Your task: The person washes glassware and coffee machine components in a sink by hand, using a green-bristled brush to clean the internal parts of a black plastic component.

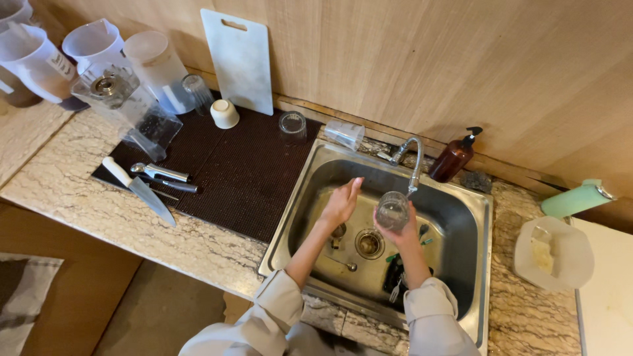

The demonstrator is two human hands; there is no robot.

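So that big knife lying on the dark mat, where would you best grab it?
By the white handle of the knife, coming from above at the end nearest the wall. The blade points toward the counter's front edge, and the knife lies flat on the drying mat, handle clear of the neighbouring utensils.

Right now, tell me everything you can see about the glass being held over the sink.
The glass is a small clear tumbler, see-through and seemingly colourless, with a round open rim. It is tipped so its mouth faces up toward the camera, held above the steel sink just under the spout of the bendy metal faucet. The right hand grips it from below and behind, fingers wrapped round its side. The left hand is open beside it, not touching. Whether it holds water is unclear.
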